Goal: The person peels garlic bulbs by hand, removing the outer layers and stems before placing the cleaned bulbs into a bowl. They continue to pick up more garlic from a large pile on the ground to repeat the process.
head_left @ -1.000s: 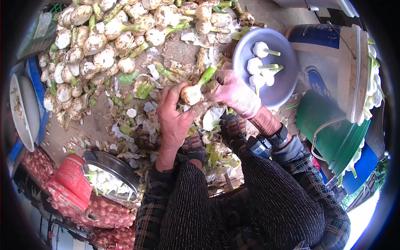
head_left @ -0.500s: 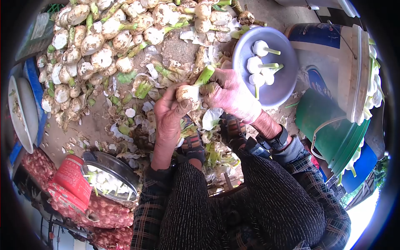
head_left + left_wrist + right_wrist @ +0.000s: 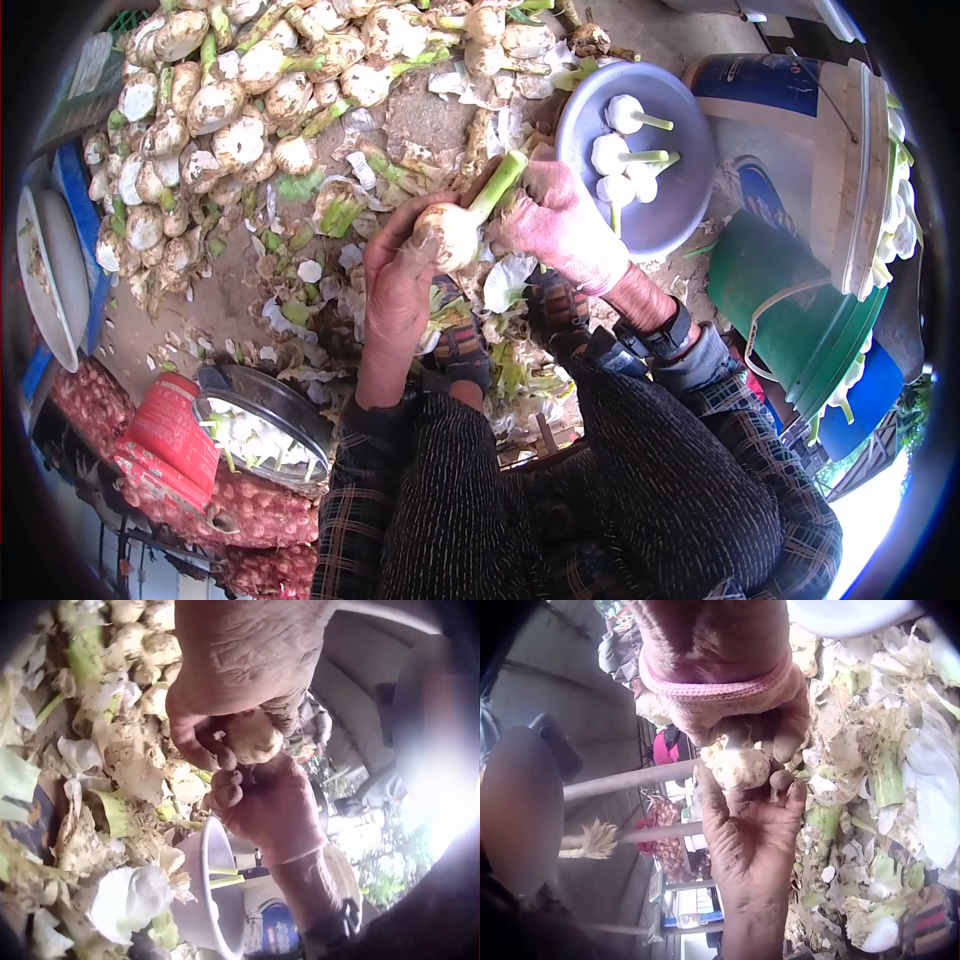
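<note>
A garlic bulb (image 3: 450, 236) with a short green stem is held in front of the person's knees, its stem tilted up to the right. The left hand (image 3: 400, 280) grips the bulb with thumb and fingers around its left side. Close against the bulb's right side, the gloved right hand (image 3: 565, 230) has its fingers curled near the base of the stem; its fingertips are partly hidden. In the right wrist view the bulb (image 3: 740, 766) shows its root end between the left hand (image 3: 754, 847) and the right hand (image 3: 727, 705).
Soil-marked garlic (image 3: 215, 105) is heaped at upper left. A purple basin (image 3: 572, 110) holds several cleaned bulbs. Right of it are a white bucket (image 3: 770, 150) and a green bucket (image 3: 775, 290). At lower left stand a metal pan (image 3: 320, 425) and a red container (image 3: 175, 425). Peelings litter the ground.
The left hand has shifted slightly left with the bulb. More of the bulb's pale surface shows, and the right hand's fingers have moved slightly away from the stem.
</note>
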`<action>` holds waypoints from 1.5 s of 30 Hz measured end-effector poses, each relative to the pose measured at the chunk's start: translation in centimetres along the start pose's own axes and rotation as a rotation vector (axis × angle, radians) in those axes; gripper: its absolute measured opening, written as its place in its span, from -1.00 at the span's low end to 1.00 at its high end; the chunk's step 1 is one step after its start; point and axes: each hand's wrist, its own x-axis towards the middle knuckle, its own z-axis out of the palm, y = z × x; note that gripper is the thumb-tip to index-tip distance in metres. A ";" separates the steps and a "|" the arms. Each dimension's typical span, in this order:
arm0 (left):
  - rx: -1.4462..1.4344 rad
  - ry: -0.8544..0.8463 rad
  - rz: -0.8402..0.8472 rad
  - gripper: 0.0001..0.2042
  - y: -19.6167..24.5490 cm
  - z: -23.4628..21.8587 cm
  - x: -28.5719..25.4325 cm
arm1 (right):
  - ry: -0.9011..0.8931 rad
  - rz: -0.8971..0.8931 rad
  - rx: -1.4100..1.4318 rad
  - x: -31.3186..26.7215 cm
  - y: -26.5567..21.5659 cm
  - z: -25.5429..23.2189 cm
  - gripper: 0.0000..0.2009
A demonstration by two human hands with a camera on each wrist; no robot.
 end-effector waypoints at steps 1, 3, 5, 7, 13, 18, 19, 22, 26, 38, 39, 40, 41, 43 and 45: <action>-0.039 -0.110 -0.093 -0.59 0.5 -0.5 0.1 | -0.064 -0.095 0.046 0.0 -0.2 0.0 -0.83; -0.297 -0.237 -0.292 -0.60 0.5 -1.9 0.7 | -0.170 -0.123 -0.007 0.0 -0.8 -0.3 -0.85; -0.612 -0.475 -0.624 -0.61 0.5 -2.4 1.4 | -0.112 -0.366 -0.371 1.0 -0.9 -0.5 -0.84; -0.606 -0.330 -0.635 -0.60 -0.9 -3.2 0.9 | -0.171 -0.575 -0.642 2.2 -1.5 -0.9 -0.76; -0.479 -0.222 -0.405 -0.56 -1.0 -3.1 0.4 | -0.319 -0.257 0.201 3.5 2.3 -1.2 -0.64; -0.501 -0.183 -0.274 -0.51 -1.3 -4.1 0.8 | -0.503 -0.201 0.549 1.5 3.6 -1.7 -0.46; -0.304 -0.126 -0.239 -0.48 -1.7 -4.1 1.2 | -0.503 -0.201 0.549 1.2 3.7 -1.4 -0.46; -0.238 0.157 -0.217 -0.50 -1.9 -2.5 1.2 | -0.432 -0.009 0.586 0.9 3.4 0.2 -0.62; -0.196 0.183 -0.111 -0.82 -1.4 -2.2 1.8 | -0.255 0.178 0.433 0.5 0.8 -0.7 -0.73; 1.132 -0.143 -0.167 -0.68 0.7 -1.2 1.6 | -0.110 -0.037 0.747 -0.2 1.6 -2.6 -0.70; 0.953 -0.110 -0.047 -0.64 1.0 -1.2 2.1 | -0.087 -0.025 0.547 -0.6 1.0 -2.4 -0.70; 0.771 -0.075 0.074 -0.60 1.8 -0.7 2.5 | -0.065 -0.015 0.346 -1.0 0.4 -2.3 -0.70; 0.734 -0.033 -0.043 -0.57 2.3 0.3 2.5 | -0.034 -0.070 0.295 -1.1 0.0 -1.7 -0.76; 0.713 -0.062 -0.067 -0.58 2.7 1.1 3.0 | -0.035 -0.115 0.161 -1.1 0.0 -1.4 -0.79; 0.661 -0.100 -0.083 -0.65 2.4 1.6 3.3 | -0.012 -0.144 0.013 -1.3 -0.3 -0.9 -0.84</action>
